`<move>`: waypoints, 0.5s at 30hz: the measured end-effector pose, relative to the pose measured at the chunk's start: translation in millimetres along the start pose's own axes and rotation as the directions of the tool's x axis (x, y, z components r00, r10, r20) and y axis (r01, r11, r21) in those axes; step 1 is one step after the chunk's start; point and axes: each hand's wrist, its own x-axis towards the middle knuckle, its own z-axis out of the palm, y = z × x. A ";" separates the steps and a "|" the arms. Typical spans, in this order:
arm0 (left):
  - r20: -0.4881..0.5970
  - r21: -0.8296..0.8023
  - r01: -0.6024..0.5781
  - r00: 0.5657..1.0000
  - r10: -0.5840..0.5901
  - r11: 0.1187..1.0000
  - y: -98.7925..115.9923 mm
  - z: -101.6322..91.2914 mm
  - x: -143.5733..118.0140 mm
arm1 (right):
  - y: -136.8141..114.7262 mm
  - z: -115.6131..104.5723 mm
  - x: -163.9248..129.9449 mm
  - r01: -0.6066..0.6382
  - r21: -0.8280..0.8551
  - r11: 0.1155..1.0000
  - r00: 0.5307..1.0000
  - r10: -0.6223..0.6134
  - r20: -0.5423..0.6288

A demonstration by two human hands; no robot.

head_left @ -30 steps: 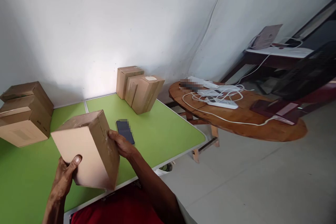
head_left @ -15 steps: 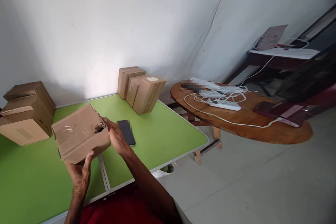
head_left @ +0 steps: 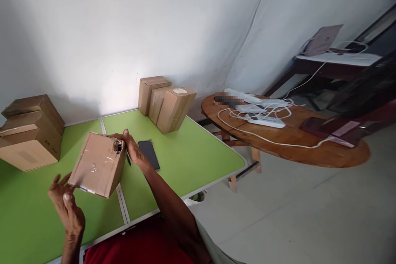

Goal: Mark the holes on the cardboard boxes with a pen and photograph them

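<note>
A cardboard box (head_left: 95,161), with a torn hole near its upper right corner and clear tape on its face, is tilted above the green table (head_left: 198,161). My right hand (head_left: 133,148) grips its right edge by the hole, thumb up and some fingers hidden behind. At the lower left corner my left hand (head_left: 66,206) is open, fingers spread and thumb apart; whether a fingertip touches the box I cannot tell. A phone (head_left: 148,154) lies flat just right of my right hand. Between them a thin dark pen-like stick (head_left: 128,159) shows partly.
Several cardboard boxes stand near the wall, one group (head_left: 31,140) at the left and another (head_left: 173,109) at the back right. Beyond the table's right edge, a round wooden table (head_left: 293,144) bears white power strips (head_left: 266,120) and tangled cables.
The box has been turned so that a different side faces me. My left hand has let go of its underside and moved left; my right hand keeps its hold.
</note>
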 end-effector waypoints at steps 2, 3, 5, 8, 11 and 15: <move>0.109 -0.005 0.079 0.991 -0.078 0.997 15.5 -15.8 26.3 | -1.3 9.1 -0.2 0.022 -0.023 1.000 0.999 -0.021 0.027; 0.212 -0.049 0.130 0.970 -0.117 0.990 23.4 -22.0 38.2 | -2.7 14.2 0.0 0.026 -0.042 0.999 0.999 -0.024 0.042; 0.392 -0.121 0.198 0.910 -0.137 0.973 38.6 -30.1 56.2 | -6.1 24.6 0.9 0.037 -0.071 0.997 0.996 -0.031 0.084; 0.486 -0.098 0.178 0.867 -0.109 0.979 59.1 -31.1 65.7 | -9.5 36.8 3.3 0.071 -0.076 0.995 0.986 -0.059 0.157; 0.509 -0.089 0.202 0.851 -0.129 0.975 75.3 -25.1 60.4 | -7.3 41.6 5.4 0.082 -0.090 0.993 0.983 -0.066 0.172; 0.510 -0.074 0.304 0.830 -0.226 0.950 86.6 -20.4 52.9 | -1.8 38.9 -1.7 0.076 -0.127 0.989 0.996 -0.068 0.065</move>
